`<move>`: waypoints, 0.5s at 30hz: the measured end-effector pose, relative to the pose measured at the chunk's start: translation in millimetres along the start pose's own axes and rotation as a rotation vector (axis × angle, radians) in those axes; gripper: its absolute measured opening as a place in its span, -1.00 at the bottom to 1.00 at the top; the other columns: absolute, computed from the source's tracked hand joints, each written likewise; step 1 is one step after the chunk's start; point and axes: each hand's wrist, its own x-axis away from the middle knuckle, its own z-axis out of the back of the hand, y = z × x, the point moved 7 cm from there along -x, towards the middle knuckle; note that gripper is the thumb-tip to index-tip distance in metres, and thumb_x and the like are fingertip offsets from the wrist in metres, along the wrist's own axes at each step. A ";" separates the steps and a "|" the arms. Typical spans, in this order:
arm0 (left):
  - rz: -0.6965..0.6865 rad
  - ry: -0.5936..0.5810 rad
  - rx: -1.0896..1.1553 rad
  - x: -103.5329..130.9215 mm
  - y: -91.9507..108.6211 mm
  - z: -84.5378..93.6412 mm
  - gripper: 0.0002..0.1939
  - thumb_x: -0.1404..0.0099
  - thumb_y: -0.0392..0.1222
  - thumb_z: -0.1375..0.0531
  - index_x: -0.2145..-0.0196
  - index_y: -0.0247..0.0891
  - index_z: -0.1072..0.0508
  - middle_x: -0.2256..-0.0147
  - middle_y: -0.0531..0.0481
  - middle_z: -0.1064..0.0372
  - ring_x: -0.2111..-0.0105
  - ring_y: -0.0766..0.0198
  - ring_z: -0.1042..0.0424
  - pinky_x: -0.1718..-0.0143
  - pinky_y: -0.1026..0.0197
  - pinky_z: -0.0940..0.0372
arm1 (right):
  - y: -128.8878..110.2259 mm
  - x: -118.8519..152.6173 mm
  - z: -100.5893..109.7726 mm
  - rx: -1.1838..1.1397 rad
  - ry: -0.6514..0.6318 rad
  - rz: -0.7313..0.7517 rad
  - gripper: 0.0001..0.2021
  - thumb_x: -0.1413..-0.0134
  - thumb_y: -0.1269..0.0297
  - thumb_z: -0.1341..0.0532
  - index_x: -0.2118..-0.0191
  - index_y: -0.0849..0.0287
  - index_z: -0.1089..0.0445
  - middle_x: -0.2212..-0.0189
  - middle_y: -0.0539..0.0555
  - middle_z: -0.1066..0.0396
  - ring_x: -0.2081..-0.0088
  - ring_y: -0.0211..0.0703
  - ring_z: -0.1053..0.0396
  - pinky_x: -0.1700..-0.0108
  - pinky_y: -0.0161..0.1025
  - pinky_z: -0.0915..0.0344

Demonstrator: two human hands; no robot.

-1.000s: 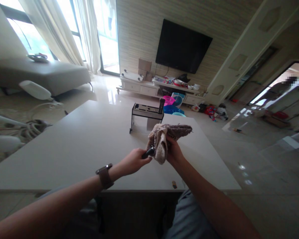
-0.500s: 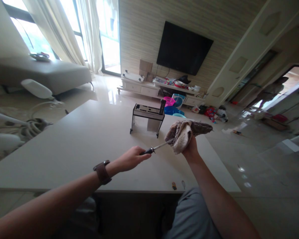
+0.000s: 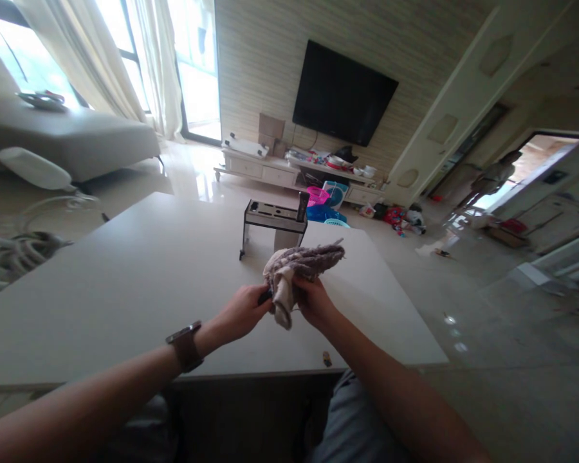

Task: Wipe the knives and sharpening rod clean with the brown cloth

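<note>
A grey-brown cloth [image 3: 292,273] is held bunched in midair above the near half of a white table [image 3: 125,296], just in front of a slotted stand [image 3: 275,216] in which a dark-handled item [image 3: 302,206] is stood upright. By the left hand [image 3: 242,313], a dark handle [image 3: 265,296] is gripped with fingers closed around it, its far end lost to view against the folds. The cloth is clasped from the other side by the right hand [image 3: 314,301], whose fingers are partly hidden by the fabric; the two hands are brought near each other but not seen to touch. For work that appears to be wiping, the handle is best held firmly and straight, the fabric pressed evenly in thick folds, and the strokes drawn lengthwise, with fingertips guarded by cloth, since whether any edge or point is covered there cannot be told.
</note>
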 end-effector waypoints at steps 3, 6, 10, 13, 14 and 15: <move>-0.015 -0.008 0.052 0.6 -4.0 -2.7 -0.74 -0.32 -0.11 -0.08 0.38 -0.32 -0.47 0.42 -0.04 -0.46 0.41 0.24 -0.34 0.36 0.25 -0.18 | 6.7 3.9 -0.1 0.015 0.097 0.000 -0.65 0.32 0.36 -0.51 0.26 0.16 -0.57 0.29 0.02 -0.63 0.25 -0.06 -0.52 0.14 -0.18 -0.44; -0.013 -0.031 0.118 -0.3 -8.0 -5.7 -0.68 -0.35 -0.03 -0.10 0.30 -0.34 -0.51 0.37 -0.03 -0.47 0.37 0.23 -0.34 0.33 0.25 -0.20 | 0.5 1.6 4.9 -0.006 0.150 0.015 -0.65 0.33 0.36 -0.51 0.27 0.18 -0.57 0.30 0.01 -0.62 0.29 -0.10 -0.52 0.18 -0.20 -0.43; 0.028 -0.040 0.125 -3.0 -9.0 -7.4 -0.57 -0.35 0.12 -0.10 0.37 -0.34 -0.48 0.51 0.08 -0.26 0.48 0.31 -0.17 0.46 0.27 -0.07 | -20.9 -8.2 14.9 -0.013 0.154 0.081 -0.67 0.27 0.34 -0.50 0.25 0.18 -0.57 0.29 0.02 -0.62 0.29 -0.10 -0.52 0.16 -0.18 -0.44; 0.053 -0.039 0.099 -3.6 -7.6 -7.8 -0.56 -0.33 0.15 -0.11 0.42 -0.32 -0.43 0.55 0.12 -0.13 0.52 0.33 -0.08 0.51 0.26 0.01 | -38.5 -19.9 32.5 -0.026 0.179 0.110 -0.68 0.23 0.30 -0.48 0.23 0.17 -0.56 0.28 0.03 -0.62 0.28 -0.08 -0.53 0.12 -0.13 -0.46; 0.056 -0.042 0.100 -3.4 -7.1 -8.2 -0.57 -0.33 0.15 -0.11 0.43 -0.31 -0.41 0.55 0.12 -0.12 0.52 0.33 -0.08 0.51 0.26 0.02 | -43.5 -24.3 39.8 -0.028 0.186 0.107 -0.68 0.22 0.28 -0.48 0.23 0.17 -0.56 0.28 0.04 -0.62 0.28 -0.07 -0.54 0.11 -0.12 -0.46; 0.059 -0.048 0.103 -3.0 -7.0 -9.0 -0.57 -0.33 0.15 -0.11 0.43 -0.30 -0.40 0.55 0.12 -0.12 0.52 0.33 -0.08 0.51 0.26 0.02 | -48.5 -28.5 47.1 -0.024 0.188 0.111 -0.68 0.20 0.25 -0.47 0.23 0.17 -0.55 0.29 0.04 -0.62 0.29 -0.06 -0.54 0.11 -0.10 -0.47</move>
